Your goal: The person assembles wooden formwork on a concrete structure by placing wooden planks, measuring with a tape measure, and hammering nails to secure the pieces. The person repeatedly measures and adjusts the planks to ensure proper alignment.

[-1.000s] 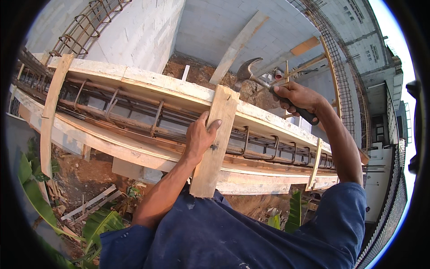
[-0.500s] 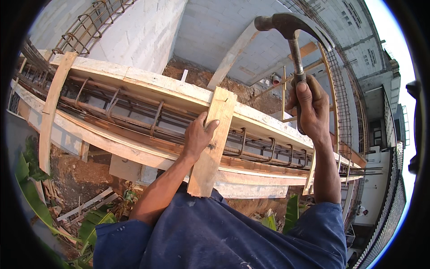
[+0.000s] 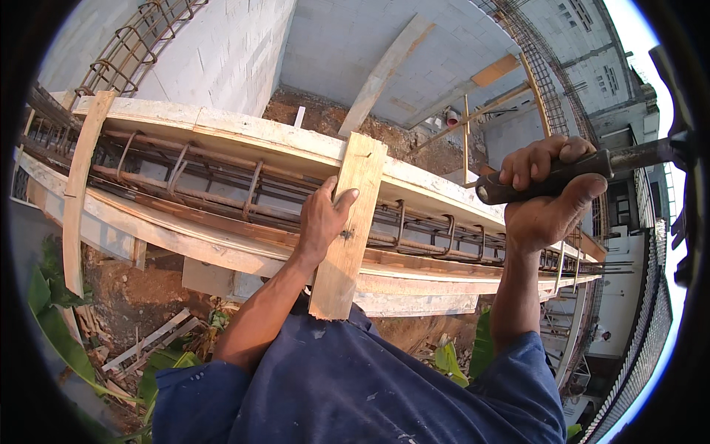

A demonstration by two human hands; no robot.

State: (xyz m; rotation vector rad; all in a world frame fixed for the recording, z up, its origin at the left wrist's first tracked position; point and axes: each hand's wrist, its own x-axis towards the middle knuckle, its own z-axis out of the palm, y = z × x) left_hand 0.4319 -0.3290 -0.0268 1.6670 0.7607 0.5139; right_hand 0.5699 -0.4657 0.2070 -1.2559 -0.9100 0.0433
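grey walls (image 3: 325, 59) and dirt (image 3: 310, 112) lie beyond the wooden trough (image 3: 251, 138), steel bars (image 3: 252, 189) running beneath the crossing board (image 3: 364, 176). on my feed, the left hand (image 3: 323, 222) touches its edge, grip unclear; the right hand (image 3: 543, 211) clasps the hammer (image 3: 580, 173), upright earlier, now tipped rightward.

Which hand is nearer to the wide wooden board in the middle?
Left. The left hand touches the board at its left edge; the right hand is away to its right, holding the hammer.
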